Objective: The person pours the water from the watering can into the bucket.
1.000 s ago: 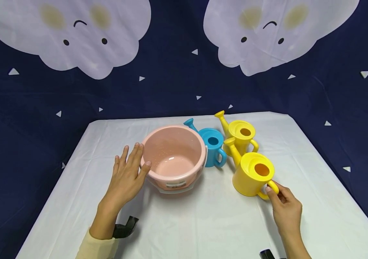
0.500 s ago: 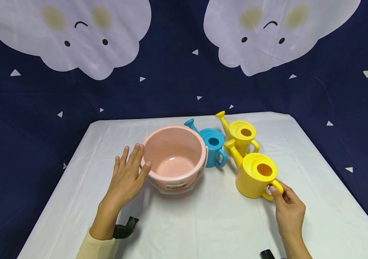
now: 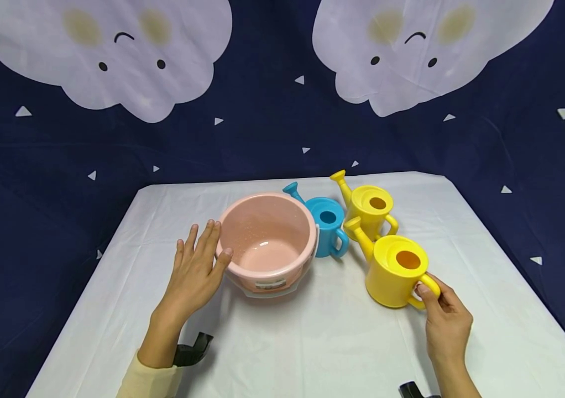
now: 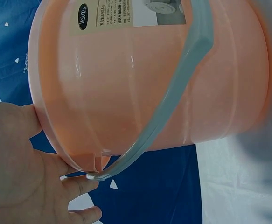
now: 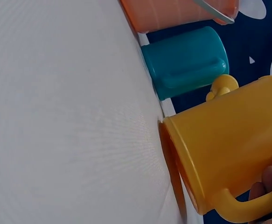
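A pink bucket (image 3: 266, 237) stands upright on the white-covered table. My left hand (image 3: 195, 271) rests its extended fingers and thumb against the left side of the bucket's rim; the left wrist view shows the grey bail handle (image 4: 168, 98) hanging along the bucket's side. With fingers curled at its handle, my right hand (image 3: 446, 320) grips the front yellow watering can (image 3: 396, 271), which is upright close over the cloth. A second yellow watering can (image 3: 371, 213) stands behind it. Between that one and the bucket is a blue watering can (image 3: 326, 226), partly covered by the bucket's rim.
The table (image 3: 282, 348) has a white cloth, and a dark blue curtain (image 3: 262, 143) with clouds and triangles hangs behind it. Black straps (image 3: 194, 348) show at the wrists. A printed label (image 4: 131, 14) is on the bucket.
My right hand has drawn the front yellow watering can a little to the right and nearer, away from the rear yellow one. The left hand and bucket have stayed put.
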`<action>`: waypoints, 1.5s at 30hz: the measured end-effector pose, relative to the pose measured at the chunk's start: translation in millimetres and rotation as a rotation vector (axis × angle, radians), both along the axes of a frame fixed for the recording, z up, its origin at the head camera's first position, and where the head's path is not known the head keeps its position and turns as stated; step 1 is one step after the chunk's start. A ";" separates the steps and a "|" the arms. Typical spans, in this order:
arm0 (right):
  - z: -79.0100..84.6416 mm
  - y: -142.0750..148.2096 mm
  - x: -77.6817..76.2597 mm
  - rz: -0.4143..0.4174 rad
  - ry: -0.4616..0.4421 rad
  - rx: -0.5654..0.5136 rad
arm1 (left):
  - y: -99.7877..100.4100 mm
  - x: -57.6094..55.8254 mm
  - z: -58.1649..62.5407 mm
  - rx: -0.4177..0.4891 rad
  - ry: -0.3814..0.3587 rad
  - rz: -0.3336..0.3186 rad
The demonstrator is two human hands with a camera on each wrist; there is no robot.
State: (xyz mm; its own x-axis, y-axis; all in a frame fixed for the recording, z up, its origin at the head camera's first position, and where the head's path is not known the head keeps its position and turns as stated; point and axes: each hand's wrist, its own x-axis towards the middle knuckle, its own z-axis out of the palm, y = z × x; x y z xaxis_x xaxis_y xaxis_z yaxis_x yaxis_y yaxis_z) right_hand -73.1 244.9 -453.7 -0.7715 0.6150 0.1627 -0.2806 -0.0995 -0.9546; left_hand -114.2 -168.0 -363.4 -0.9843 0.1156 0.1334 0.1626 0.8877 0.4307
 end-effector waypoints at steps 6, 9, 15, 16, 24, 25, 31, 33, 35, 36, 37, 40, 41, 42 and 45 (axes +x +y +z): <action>2.1 -0.2 0.5 -0.016 -0.015 -0.016 | -0.2 -0.1 -0.6 0.003 0.003 0.001; 3.2 -0.7 0.3 -0.025 -0.002 -0.027 | -0.2 -0.3 -1.0 0.005 0.005 0.003; 4.6 -1.4 -0.1 -0.029 0.029 -0.028 | -0.1 -0.5 -1.0 0.004 0.008 0.002; 5.0 -1.3 -0.2 -0.030 0.031 -0.027 | -0.2 -0.4 -0.9 0.004 0.008 0.001; 9.1 -0.3 -1.3 -0.036 0.032 -0.040 | -0.7 0.2 0.5 0.001 0.003 -0.003; 9.6 0.0 -0.9 -0.039 0.031 -0.037 | -0.7 0.2 0.7 0.001 0.002 -0.004; 17.7 3.6 2.0 -0.042 0.067 -0.010 | -1.2 0.4 1.2 0.000 -0.001 -0.010; 21.4 5.5 2.2 -0.033 0.091 -0.016 | -1.5 0.3 1.2 -0.002 -0.002 -0.012; 25.3 7.0 2.4 -0.027 0.108 -0.021 | -1.8 0.1 1.3 -0.003 -0.004 -0.014; 27.4 7.5 2.6 -0.025 0.116 -0.024 | -2.0 -0.1 1.2 -0.004 -0.005 -0.016; 29.6 7.9 2.9 -0.023 0.125 -0.027 | -2.1 -0.2 1.2 -0.006 -0.005 -0.018; 36.1 8.5 4.0 -0.011 0.146 -0.022 | -2.3 -0.6 1.3 -0.011 -0.005 -0.022; 38.4 8.7 4.3 -0.005 0.154 -0.022 | -2.3 -0.7 1.2 -0.012 -0.003 -0.023; 40.6 8.6 4.6 0.002 0.166 -0.030 | -2.4 -0.7 1.1 -0.012 -0.002 -0.024; 46.6 8.7 5.3 0.030 0.207 -0.064 | -2.4 -0.7 1.0 -0.013 0.000 -0.028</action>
State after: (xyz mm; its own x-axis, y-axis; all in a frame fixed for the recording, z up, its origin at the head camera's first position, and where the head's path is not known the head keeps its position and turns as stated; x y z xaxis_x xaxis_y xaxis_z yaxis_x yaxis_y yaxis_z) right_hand -67.8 253.6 -407.1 -0.7440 0.6063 0.2807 -0.4658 -0.1694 -0.8685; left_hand -115.0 -170.4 -362.4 -0.9807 0.1445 0.1317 0.1872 0.8882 0.4196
